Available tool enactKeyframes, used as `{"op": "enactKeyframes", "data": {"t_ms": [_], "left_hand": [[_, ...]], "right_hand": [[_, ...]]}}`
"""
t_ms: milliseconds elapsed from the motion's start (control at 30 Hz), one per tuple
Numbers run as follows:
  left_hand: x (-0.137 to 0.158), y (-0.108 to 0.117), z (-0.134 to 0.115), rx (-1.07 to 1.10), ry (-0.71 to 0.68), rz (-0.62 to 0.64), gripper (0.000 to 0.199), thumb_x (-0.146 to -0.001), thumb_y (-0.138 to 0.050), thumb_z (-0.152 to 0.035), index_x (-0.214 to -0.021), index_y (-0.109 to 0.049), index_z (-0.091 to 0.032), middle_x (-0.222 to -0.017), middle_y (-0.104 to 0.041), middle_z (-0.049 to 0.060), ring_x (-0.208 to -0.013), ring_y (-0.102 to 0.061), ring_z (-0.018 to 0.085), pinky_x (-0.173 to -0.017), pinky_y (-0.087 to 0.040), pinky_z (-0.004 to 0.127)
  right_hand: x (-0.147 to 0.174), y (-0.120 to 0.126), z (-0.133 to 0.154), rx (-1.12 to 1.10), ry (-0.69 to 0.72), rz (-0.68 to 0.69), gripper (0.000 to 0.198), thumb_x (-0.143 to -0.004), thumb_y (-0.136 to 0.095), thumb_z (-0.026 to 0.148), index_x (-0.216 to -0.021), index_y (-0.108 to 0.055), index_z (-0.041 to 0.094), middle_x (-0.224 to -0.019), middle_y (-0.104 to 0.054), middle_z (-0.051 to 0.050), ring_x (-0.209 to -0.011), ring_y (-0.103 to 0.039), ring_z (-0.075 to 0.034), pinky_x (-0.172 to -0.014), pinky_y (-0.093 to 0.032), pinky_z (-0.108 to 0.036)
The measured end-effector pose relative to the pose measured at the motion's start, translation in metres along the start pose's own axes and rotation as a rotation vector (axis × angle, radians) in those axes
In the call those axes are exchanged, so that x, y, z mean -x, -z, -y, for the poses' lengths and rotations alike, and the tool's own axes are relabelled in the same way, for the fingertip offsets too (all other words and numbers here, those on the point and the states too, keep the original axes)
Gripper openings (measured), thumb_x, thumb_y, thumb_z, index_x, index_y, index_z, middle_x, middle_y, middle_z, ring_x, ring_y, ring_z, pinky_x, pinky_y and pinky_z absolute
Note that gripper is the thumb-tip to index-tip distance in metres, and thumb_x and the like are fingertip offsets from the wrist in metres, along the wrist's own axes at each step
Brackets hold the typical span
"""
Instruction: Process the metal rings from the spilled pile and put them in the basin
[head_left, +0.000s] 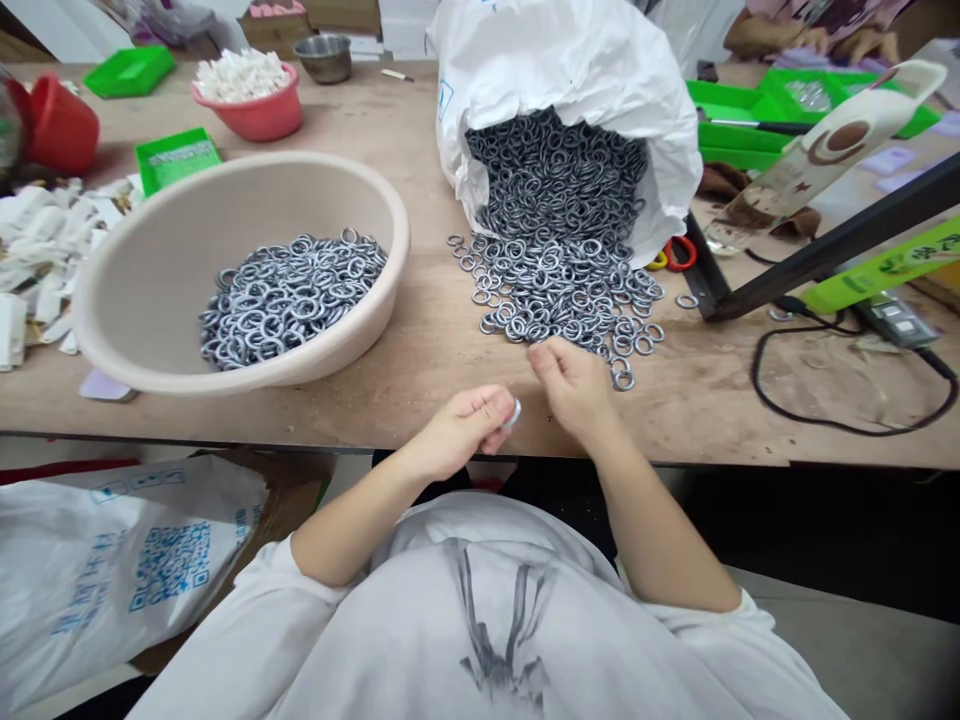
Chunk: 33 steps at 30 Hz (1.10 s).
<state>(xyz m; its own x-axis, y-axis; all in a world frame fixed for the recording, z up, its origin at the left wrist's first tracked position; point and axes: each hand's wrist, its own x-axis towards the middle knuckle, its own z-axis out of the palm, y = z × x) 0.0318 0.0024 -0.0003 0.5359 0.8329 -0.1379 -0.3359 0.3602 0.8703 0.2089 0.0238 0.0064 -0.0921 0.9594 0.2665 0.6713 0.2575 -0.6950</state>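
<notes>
My left hand (472,428) is just above the table's front edge, thumb and fingers pinched on a grey ring (513,412). Close beside it, my right hand (574,388) is closed at the near edge of a loose pile of grey rings (555,285). Whatever its curled fingers hold is hidden. The pile spills from the mouth of a big white sack (562,60) lying on its side. To the left, a wide beige basin (172,240) holds many more of these rings (300,300).
A black metal bar (832,245), scissors with red and yellow handles (680,254) and a black cable (757,370) lie right. White plastic parts (45,250), green trays (180,160) and a pink bowl (255,112) stand left. Another person's hands (862,45) are far right.
</notes>
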Motion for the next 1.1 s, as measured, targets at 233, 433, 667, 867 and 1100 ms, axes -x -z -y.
{"op": "enactKeyframes", "data": {"t_ms": [233, 433, 667, 867, 1100], "left_hand": [[0.003, 0.012, 0.003, 0.03, -0.057, -0.154, 0.046, -0.079, -0.077, -0.055, -0.071, -0.056, -0.015, -0.059, -0.05, -0.004, -0.051, -0.048, 0.006, -0.051, -0.042, 0.019], [0.012, 0.022, 0.004, 0.031, 0.005, -0.123, 0.039, -0.079, -0.079, -0.049, -0.084, -0.068, -0.012, -0.066, -0.063, 0.0, -0.057, -0.059, 0.008, -0.058, -0.05, 0.018], [0.003, 0.03, -0.002, 0.189, 0.002, -0.302, 0.034, -0.075, -0.083, -0.035, -0.096, -0.071, -0.011, -0.081, -0.071, 0.005, -0.067, -0.068, 0.011, -0.066, -0.058, 0.022], [-0.013, 0.013, 0.002, 0.301, -0.035, -0.339, 0.023, -0.078, -0.078, -0.029, -0.089, -0.067, -0.012, -0.076, -0.061, 0.0, -0.059, -0.056, 0.007, -0.061, -0.055, 0.022], [-0.014, -0.002, 0.023, -0.037, -0.271, -0.407, 0.055, -0.081, -0.065, -0.071, -0.078, -0.057, -0.017, -0.065, -0.048, -0.003, -0.058, -0.044, 0.008, -0.055, -0.042, 0.02]], "right_hand": [[-0.004, -0.011, 0.011, -0.265, 0.048, 0.211, 0.039, -0.093, -0.055, 0.058, -0.091, -0.063, 0.02, -0.071, -0.059, 0.002, -0.064, -0.051, -0.013, -0.061, -0.036, -0.026], [-0.055, -0.013, -0.001, 0.47, -0.11, 0.113, 0.024, -0.09, -0.064, 0.043, -0.084, -0.066, 0.019, -0.086, -0.069, -0.008, -0.075, -0.059, -0.021, -0.063, -0.033, -0.03], [-0.058, -0.003, -0.006, 0.295, -0.145, 0.067, 0.02, -0.09, -0.061, 0.034, -0.079, -0.067, 0.018, -0.081, -0.069, -0.008, -0.076, -0.061, -0.021, -0.065, -0.037, -0.031], [-0.003, -0.02, 0.014, -0.752, -0.2, 0.12, 0.031, -0.078, -0.076, 0.05, -0.081, -0.07, 0.02, -0.078, -0.071, -0.002, -0.071, -0.063, -0.016, -0.067, -0.05, -0.03], [0.024, -0.046, 0.03, -0.867, -0.244, -0.091, 0.039, -0.075, -0.077, 0.06, -0.079, -0.063, 0.024, -0.066, -0.064, 0.002, -0.058, -0.059, -0.014, -0.057, -0.053, -0.029]]}}
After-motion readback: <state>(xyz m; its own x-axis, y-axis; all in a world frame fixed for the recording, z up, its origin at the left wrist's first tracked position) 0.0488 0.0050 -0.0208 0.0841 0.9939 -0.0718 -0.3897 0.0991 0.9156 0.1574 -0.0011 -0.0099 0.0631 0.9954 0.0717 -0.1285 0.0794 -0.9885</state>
